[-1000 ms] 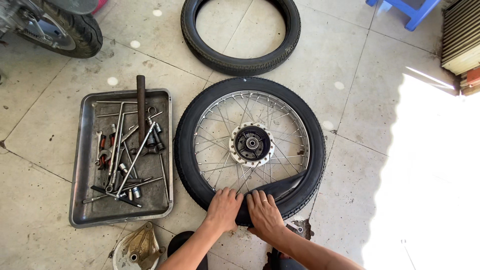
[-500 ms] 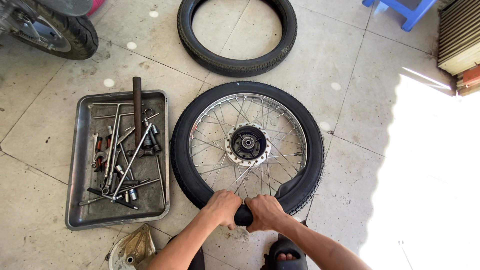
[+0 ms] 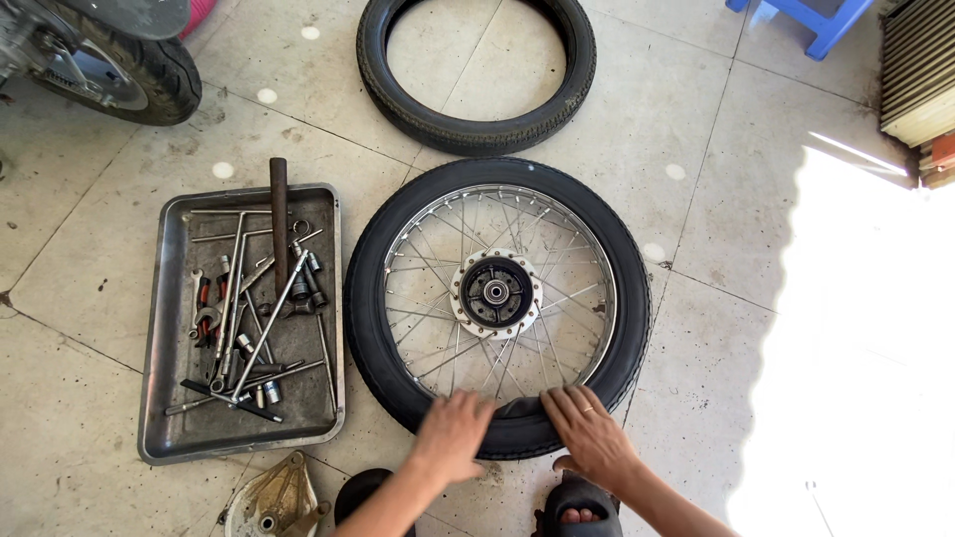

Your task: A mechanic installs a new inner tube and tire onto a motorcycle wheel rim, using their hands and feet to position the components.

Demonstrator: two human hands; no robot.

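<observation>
A spoked wheel with a black tyre mounted on it lay flat on the pale tiled floor, seen from directly above. Its silver spokes ran out from a dark hub at the centre. At the edge of the wheel nearest the viewer, both of the person's hands rested side by side on the tyre. The left hand lay palm down with fingers spread and flat against the rubber, not closed around anything. The right hand, a ring on one finger, lay just beside it, fingers likewise extended and pressing on the tyre's sidewall by the rim; between the two hands a fold of dark rubber showed.

Left of the wheel and close to it sat a metal tray full of hand tools: long T-handle wrenches, spanners, sockets and a hammer. Beyond the wheel, almost touching it, lay a second, bare tyre. A motorcycle wheel showed at the top left corner, a blue plastic stool at the top right.
</observation>
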